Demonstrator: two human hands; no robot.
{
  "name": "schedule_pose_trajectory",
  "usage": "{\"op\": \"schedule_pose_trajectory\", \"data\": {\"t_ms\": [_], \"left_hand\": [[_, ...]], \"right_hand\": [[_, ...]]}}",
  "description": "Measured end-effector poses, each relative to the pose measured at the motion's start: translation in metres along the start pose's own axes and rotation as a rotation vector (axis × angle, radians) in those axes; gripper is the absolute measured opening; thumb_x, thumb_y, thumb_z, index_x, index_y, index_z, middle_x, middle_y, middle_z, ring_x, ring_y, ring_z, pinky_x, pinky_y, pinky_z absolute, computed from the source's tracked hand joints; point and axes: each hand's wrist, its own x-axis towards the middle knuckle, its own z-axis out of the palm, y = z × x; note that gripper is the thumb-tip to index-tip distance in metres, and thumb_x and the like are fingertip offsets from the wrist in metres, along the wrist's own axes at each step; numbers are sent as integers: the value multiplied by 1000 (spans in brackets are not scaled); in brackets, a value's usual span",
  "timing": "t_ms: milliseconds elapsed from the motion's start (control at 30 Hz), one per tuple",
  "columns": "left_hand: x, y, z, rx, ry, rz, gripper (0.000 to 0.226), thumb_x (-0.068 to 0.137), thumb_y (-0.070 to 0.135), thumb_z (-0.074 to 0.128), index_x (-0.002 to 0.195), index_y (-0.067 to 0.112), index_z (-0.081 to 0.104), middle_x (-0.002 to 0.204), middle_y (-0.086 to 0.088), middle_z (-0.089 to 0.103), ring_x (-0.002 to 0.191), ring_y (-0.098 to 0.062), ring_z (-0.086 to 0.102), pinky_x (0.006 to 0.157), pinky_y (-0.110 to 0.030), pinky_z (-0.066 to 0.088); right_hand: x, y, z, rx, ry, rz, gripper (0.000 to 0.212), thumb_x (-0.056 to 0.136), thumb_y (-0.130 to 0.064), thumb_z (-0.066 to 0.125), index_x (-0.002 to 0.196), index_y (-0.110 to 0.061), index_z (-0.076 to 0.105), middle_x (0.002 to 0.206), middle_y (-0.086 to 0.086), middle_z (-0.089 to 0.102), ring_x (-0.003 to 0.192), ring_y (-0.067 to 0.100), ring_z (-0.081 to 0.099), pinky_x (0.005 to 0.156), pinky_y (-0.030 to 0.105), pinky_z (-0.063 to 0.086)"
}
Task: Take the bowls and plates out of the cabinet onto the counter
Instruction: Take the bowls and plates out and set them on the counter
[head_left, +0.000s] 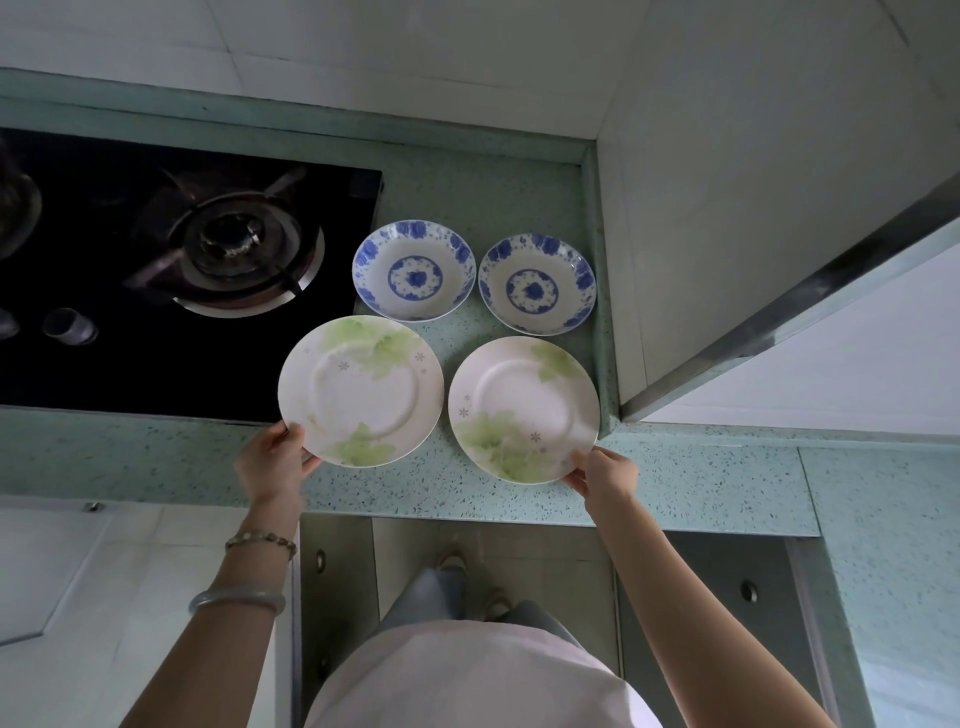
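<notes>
Two white plates with green leaf prints are at the counter's front. My left hand (275, 457) grips the near-left rim of the left plate (362, 389), which partly overlaps the stove edge. My right hand (605, 470) pinches the near-right rim of the right plate (523, 409). Whether the plates rest flat on the speckled green counter (431, 488) or hover just above it I cannot tell. Behind them two blue-patterned bowls, the left bowl (414, 268) and the right bowl (537, 283), sit side by side on the counter.
A black gas stove (171, 270) with a burner and knobs fills the left. A tiled wall column (727, 208) stands close to the right of the dishes. Below the counter edge the cabinet opening (493, 561) shows, with my legs in front.
</notes>
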Motion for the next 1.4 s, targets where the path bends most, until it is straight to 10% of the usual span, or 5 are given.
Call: {"op": "schedule_pose_trajectory", "data": {"t_ms": [1000, 1400], "left_hand": [[-14, -6, 4, -90, -124, -103, 26, 91, 1, 54, 117, 3, 60, 120, -13, 65, 108, -26, 63, 90, -39, 51], [-19, -14, 6, -127, -128, -94, 31, 92, 1, 55, 122, 4, 60, 119, -11, 66, 107, -24, 64, 90, -37, 52]], "right_hand": [[2, -2, -2, -3, 69, -10, 23, 81, 13, 54, 96, -2, 65, 87, 16, 66, 69, 24, 64, 69, 39, 60], [-5, -8, -2, 5, 60, -26, 19, 83, 12, 55, 96, 0, 62, 83, 14, 64, 70, 25, 64, 57, 32, 57]]}}
